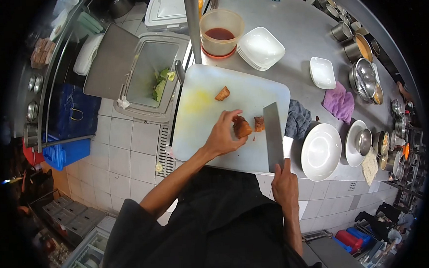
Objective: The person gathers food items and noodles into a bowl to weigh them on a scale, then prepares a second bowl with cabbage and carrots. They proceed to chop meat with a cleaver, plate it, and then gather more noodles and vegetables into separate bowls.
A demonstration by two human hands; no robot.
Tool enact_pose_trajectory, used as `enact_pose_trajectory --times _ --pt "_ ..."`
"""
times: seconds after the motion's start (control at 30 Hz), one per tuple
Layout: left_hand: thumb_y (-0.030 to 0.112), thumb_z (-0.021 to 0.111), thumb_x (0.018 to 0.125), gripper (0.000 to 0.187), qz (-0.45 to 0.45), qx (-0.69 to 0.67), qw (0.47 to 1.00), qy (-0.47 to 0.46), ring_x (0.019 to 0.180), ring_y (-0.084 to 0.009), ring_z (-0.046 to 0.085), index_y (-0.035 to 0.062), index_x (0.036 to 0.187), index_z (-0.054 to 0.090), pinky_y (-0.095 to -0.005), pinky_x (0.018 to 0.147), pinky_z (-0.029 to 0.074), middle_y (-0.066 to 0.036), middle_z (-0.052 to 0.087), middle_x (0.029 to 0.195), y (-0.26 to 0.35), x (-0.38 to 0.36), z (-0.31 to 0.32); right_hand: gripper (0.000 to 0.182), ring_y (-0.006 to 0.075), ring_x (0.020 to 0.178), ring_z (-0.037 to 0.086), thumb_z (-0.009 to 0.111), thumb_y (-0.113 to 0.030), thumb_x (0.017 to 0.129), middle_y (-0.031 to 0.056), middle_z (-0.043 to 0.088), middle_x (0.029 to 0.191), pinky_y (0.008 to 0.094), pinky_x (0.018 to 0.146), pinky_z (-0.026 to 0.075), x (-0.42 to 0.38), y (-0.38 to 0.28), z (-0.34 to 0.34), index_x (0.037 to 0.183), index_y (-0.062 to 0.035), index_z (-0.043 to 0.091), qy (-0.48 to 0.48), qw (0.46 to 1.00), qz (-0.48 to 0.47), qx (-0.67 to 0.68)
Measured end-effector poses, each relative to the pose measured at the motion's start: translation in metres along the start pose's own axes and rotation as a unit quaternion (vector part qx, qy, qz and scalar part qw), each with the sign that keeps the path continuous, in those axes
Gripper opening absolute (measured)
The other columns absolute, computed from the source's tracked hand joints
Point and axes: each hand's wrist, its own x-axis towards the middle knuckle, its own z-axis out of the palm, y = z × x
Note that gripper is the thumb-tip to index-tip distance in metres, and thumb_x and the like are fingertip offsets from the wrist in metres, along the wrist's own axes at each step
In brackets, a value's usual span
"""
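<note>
My left hand (223,135) is closed around a browned piece of cooked meat (242,127) over the white cutting board (200,144). In my right hand (284,183) is the handle of a cleaver (273,135), its wide blade lying over the board's right side. Between the blade and my left hand sits a smaller cut piece (259,124) with a dark, rough face. Another browned chunk (222,93) lies farther up the board, beside a yellow stain. My fingers partly cover the meat they hold.
Behind the board stand a tub of red-brown liquid (221,23) and stacked white bowls (263,47). A grey cloth (298,119), a white plate (321,152) and a purple cloth (339,103) lie to the right. An open bin (143,55) with green leaves is at the left.
</note>
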Motion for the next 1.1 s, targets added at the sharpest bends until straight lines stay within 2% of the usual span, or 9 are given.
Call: enact_pose_trajectory --times 0.07,0.17,0.3,0.4,0.47,0.57,0.77,1.0,1.1 --pt "0.015 0.079 0.064 0.068 0.023 -0.089 0.995 0.043 0.113 -0.0338 0.050 0.0051 0.125 0.050 -0.0431 0.098 0.041 -0.016 0.050 0.118 -0.015 -0.015 -0.008 0.023 0.0510 0.065 0.057 0.045 -0.016 0.098 0.0321 0.058 0.067 0.0567 0.053 0.040 -0.003 0.002 -0.007 0.111 0.0031 0.041 0.002 0.999 0.039 0.034" --pt "0.018 0.082 0.063 0.075 0.059 0.153 0.986 0.033 0.121 -0.0323 0.045 0.0063 0.129 0.048 -0.0428 0.105 0.035 -0.015 0.049 0.126 -0.042 -0.048 -0.023 0.019 0.0494 0.061 0.057 0.046 -0.014 0.098 0.0306 0.056 0.062 0.0547 0.050 0.040 -0.004 0.006 -0.006 0.106 0.0022 0.042 0.014 0.999 0.035 0.037" --pt "0.025 0.082 0.064 0.077 0.051 0.184 0.982 0.001 0.122 -0.0316 0.044 0.0054 0.130 0.047 -0.0432 0.105 0.033 -0.015 0.048 0.127 -0.022 -0.046 -0.032 0.015 0.0483 0.058 0.058 0.044 -0.014 0.098 0.0291 0.056 0.060 0.0545 0.050 0.042 -0.004 0.006 0.004 0.101 0.0004 0.040 -0.012 1.000 0.009 0.018" --pt "0.028 0.080 0.065 0.072 0.053 0.196 0.979 0.025 0.116 -0.0316 0.046 0.0037 0.126 0.049 -0.0446 0.102 0.034 -0.015 0.050 0.122 -0.023 -0.029 -0.021 0.016 0.0484 0.060 0.058 0.043 -0.015 0.098 0.0287 0.058 0.062 0.0556 0.052 0.045 0.001 0.014 0.025 0.102 -0.0003 0.040 -0.036 0.999 -0.030 -0.001" --pt "0.027 0.076 0.064 0.064 0.038 0.222 0.973 -0.043 0.106 -0.0320 0.049 0.0021 0.119 0.052 -0.0436 0.095 0.039 -0.015 0.052 0.111 -0.023 -0.014 -0.015 0.016 0.0476 0.059 0.058 0.042 -0.016 0.098 0.0276 0.059 0.063 0.0557 0.054 0.046 0.002 0.004 0.027 0.103 -0.0014 0.039 -0.055 0.998 -0.027 0.004" --pt "0.021 0.073 0.060 0.058 0.046 0.216 0.973 -0.060 0.097 -0.0324 0.051 -0.0004 0.110 0.054 -0.0423 0.089 0.043 -0.016 0.051 0.099 -0.018 -0.004 -0.008 0.015 0.0460 0.057 0.059 0.042 -0.016 0.098 0.0253 0.058 0.060 0.0548 0.053 0.046 0.005 0.004 0.041 0.102 -0.0025 0.038 -0.049 0.996 -0.070 -0.015" --pt "0.023 0.075 0.061 0.064 0.053 0.258 0.957 -0.124 0.096 -0.0332 0.053 -0.0021 0.115 0.053 -0.0422 0.087 0.047 -0.016 0.052 0.101 -0.011 0.006 -0.012 0.015 0.0451 0.055 0.059 0.042 -0.016 0.098 0.0232 0.058 0.057 0.0548 0.051 0.046 0.004 0.002 0.045 0.102 -0.0021 0.038 -0.068 0.994 -0.074 -0.034" --pt "0.022 0.074 0.062 0.062 0.058 0.232 0.963 -0.126 0.095 -0.0342 0.053 -0.0022 0.115 0.053 -0.0413 0.087 0.047 -0.017 0.053 0.100 -0.013 0.008 -0.012 0.022 0.0459 0.055 0.059 0.046 -0.015 0.097 0.0249 0.057 0.057 0.0532 0.050 0.047 0.018 0.009 0.058 0.108 0.0017 0.038 -0.070 0.990 -0.108 -0.050" --pt "0.021 0.073 0.062 0.060 0.047 0.224 0.964 -0.132 0.095 -0.0346 0.053 -0.0032 0.112 0.052 -0.0415 0.088 0.047 -0.018 0.053 0.100 -0.013 0.009 -0.012 0.026 0.0417 0.052 0.060 0.046 -0.015 0.097 0.0222 0.057 0.055 0.0496 0.046 0.048 0.053 0.008 0.097 0.112 0.0052 0.039 0.001 0.988 -0.152 -0.014"
